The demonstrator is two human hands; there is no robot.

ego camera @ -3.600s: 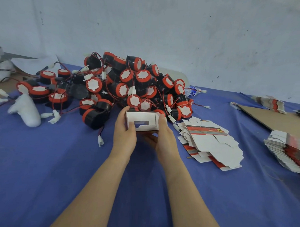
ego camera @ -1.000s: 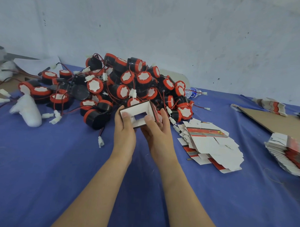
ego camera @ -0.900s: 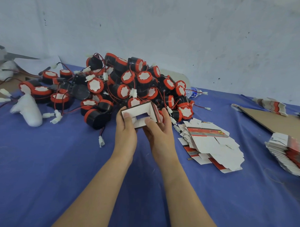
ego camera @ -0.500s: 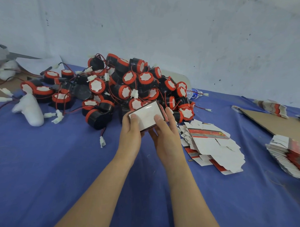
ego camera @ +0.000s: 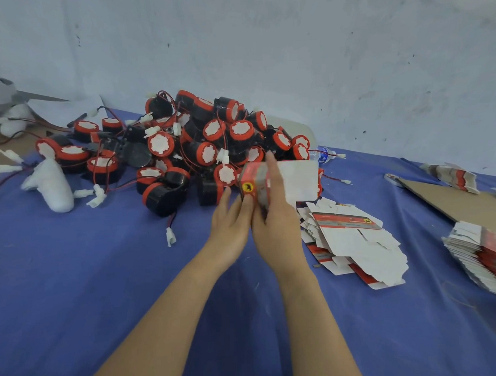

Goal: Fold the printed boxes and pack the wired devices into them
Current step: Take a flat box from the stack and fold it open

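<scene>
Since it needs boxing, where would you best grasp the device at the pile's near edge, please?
I would take the device round its black drum, from the near side: it lies on its side, clear of the pile there.

Your table [ego camera: 97,281] is covered with a blue cloth. In the upper centre of the frame a heap of wired devices [ego camera: 209,141] rests on it — black drums with red caps, red leads and white plugs trailing — and spills toward the left edge. One white plug [ego camera: 170,235] lies just below the heap. Right of centre sits a loose fan of flat box blanks [ego camera: 352,239]. At the right edge you have a neater stack [ego camera: 475,252], with a brown cardboard sheet [ego camera: 451,203] above it. A white lump [ego camera: 54,188] lies at the left.
</scene>
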